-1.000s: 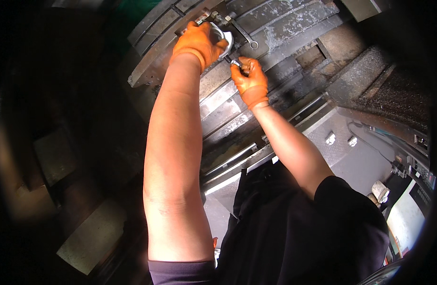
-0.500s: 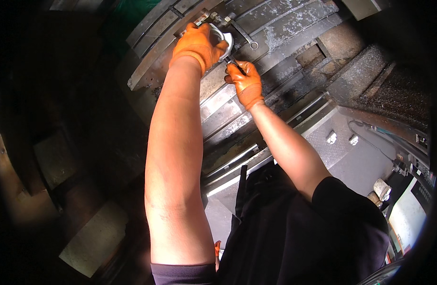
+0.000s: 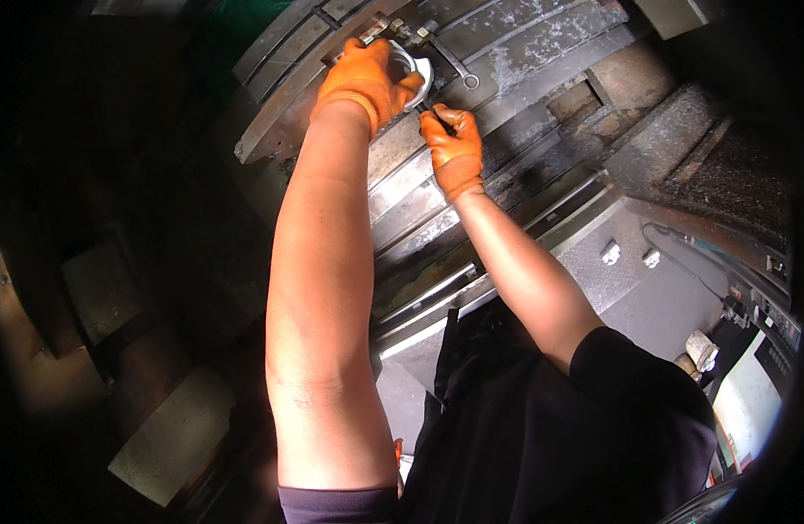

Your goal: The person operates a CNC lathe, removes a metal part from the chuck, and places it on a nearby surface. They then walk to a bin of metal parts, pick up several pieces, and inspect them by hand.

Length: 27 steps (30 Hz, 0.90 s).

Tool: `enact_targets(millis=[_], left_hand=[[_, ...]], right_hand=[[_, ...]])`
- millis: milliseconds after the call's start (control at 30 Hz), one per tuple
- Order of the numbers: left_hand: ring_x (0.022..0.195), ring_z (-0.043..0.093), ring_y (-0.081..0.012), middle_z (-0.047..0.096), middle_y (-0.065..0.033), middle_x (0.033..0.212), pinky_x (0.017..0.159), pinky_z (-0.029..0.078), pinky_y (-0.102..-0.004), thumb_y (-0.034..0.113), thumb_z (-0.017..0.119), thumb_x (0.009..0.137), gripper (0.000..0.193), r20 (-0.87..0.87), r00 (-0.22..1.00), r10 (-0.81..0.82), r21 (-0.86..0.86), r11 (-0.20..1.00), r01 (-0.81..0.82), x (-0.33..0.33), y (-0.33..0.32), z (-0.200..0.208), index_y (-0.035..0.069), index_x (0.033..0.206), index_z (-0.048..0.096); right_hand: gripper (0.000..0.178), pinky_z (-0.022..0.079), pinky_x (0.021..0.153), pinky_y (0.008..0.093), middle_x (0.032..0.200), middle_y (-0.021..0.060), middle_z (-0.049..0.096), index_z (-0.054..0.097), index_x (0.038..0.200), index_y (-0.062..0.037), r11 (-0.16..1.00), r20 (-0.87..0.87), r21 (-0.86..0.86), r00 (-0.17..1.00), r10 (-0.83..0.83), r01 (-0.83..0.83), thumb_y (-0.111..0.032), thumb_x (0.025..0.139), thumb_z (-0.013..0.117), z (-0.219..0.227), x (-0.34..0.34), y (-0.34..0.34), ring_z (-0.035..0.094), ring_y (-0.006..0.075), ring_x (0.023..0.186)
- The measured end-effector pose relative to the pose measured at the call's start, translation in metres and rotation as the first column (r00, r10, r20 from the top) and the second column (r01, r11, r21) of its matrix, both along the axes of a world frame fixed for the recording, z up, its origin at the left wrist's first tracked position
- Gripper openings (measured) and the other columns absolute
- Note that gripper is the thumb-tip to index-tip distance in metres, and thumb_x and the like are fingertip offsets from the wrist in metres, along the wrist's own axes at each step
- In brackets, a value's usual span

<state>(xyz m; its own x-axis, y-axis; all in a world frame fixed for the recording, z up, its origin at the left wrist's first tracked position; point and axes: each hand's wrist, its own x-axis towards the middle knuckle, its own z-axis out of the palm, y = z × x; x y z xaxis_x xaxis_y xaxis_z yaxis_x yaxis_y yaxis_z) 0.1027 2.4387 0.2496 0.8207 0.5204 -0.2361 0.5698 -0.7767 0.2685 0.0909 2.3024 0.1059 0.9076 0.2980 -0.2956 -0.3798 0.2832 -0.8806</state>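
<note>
A silvery ring-shaped metal part sits at the top of the machine table. My left hand, in an orange glove, wraps over its left side, the thumb lying along the inner edge. In my right hand, also gloved in orange, is a dark-handled hand tool. Its fingers close around the handle, and the tool points up toward the ring's lower rim. The tip is too small to make out. A combination wrench with a ring end lies just right of the part, near a bolted clamp.
Metal chips are scattered over the slotted table. A rusty block stands at the right. Nearer me runs a grey metal ledge with small pale pieces on it. Dark machine parts and a pale plate fill the left.
My right hand has shifted slightly and turned at the wrist, with the tool still in it at the ring's lower rim. The left hand has barely moved.
</note>
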Motion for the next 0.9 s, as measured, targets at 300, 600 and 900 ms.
enact_targets(millis=[300,600,900], left_hand=[[0.121,0.058,-0.0401,0.049,-0.0218,0.137,0.103,0.048,-0.0434,0.042,0.079,0.078,0.055,0.069,0.990,0.127,-0.159,0.981,-0.115,0.000,0.012,-0.023,0.012,0.121,0.063],[0.119,0.059,-0.0399,0.049,-0.0213,0.135,0.102,0.049,-0.0433,0.041,0.078,0.079,0.053,-0.005,0.999,0.046,0.019,0.999,-0.046,0.001,-0.004,0.003,0.011,0.120,0.063],[0.117,0.060,-0.0411,0.051,-0.0218,0.132,0.101,0.049,-0.0433,0.040,0.078,0.078,0.053,-0.003,1.000,0.027,-0.025,0.999,-0.027,0.001,0.002,-0.006,0.011,0.121,0.064]], right_hand=[[0.038,0.059,0.065,0.0371,0.084,0.0161,0.067,0.058,0.110,-0.0003,0.960,-0.406,0.248,0.885,0.227,-0.132,-0.036,0.098,0.064,0.018,0.009,-0.011,0.065,0.0247,0.059],[0.046,0.057,0.067,0.0329,0.089,0.0137,0.069,0.063,0.108,0.0016,0.853,-0.076,0.175,0.857,0.510,-0.492,-0.044,0.102,0.054,-0.006,0.033,-0.024,0.067,0.0204,0.068],[0.044,0.051,0.065,0.0308,0.074,0.0117,0.063,0.062,0.107,0.0021,0.789,-0.002,0.136,0.796,0.605,-0.599,-0.041,0.099,0.057,-0.004,0.034,-0.031,0.062,0.0199,0.066]])
